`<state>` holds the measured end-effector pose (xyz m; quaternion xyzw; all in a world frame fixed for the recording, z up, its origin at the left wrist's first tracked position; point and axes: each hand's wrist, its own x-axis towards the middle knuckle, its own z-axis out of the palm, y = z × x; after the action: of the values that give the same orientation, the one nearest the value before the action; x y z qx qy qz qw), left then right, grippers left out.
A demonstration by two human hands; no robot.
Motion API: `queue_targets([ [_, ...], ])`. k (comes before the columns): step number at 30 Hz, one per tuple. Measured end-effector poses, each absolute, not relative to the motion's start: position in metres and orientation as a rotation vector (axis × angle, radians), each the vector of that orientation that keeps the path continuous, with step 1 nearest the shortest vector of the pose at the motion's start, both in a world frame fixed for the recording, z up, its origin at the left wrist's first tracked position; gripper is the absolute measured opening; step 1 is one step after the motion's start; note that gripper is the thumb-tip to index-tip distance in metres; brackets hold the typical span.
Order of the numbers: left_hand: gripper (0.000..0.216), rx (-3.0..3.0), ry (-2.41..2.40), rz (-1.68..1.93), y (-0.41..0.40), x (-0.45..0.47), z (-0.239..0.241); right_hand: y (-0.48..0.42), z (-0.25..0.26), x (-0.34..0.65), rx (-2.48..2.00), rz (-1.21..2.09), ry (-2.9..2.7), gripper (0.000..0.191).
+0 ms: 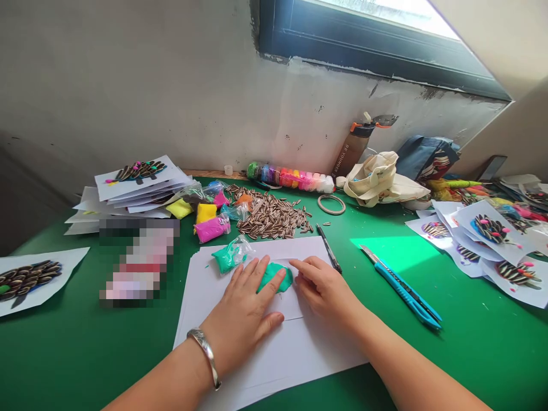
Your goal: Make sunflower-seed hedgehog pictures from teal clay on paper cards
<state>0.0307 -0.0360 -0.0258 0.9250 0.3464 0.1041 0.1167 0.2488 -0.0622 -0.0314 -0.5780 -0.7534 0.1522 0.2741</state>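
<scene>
A flattened oval of teal modelling clay (pixel 274 278) lies on a small piece of white paper, over a stack of larger white sheets (pixel 274 365). My left hand (pixel 252 297) rests flat with its fingers stretched out, the fingertips on the clay's left side and top. Close to the clay's right edge is my right hand (pixel 319 285), its index finger extended and the other fingers curled under. Whether anything is within those curled fingers is hidden. An opened plastic bag of teal clay (pixel 229 257) sits just beyond my left hand.
Sunflower seeds (pixel 274 214) are heaped beyond the paper, beside coloured clay packets (pixel 212 228). A black pen (pixel 329 248) and a blue utility knife (pixel 402 288), blade out, lie at right. Seed-decorated pictures (pixel 132 171) are stacked at left. A bottle (pixel 353 149) stands by the wall.
</scene>
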Motion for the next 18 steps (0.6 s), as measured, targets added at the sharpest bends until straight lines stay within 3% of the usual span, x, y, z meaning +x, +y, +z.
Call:
queue_targets([
  [18,0.052,2.602,1.157,0.432,-0.019,0.021,-0.031,-0.037,-0.016,0.226,-1.521,0.36,-2.225,0.026],
])
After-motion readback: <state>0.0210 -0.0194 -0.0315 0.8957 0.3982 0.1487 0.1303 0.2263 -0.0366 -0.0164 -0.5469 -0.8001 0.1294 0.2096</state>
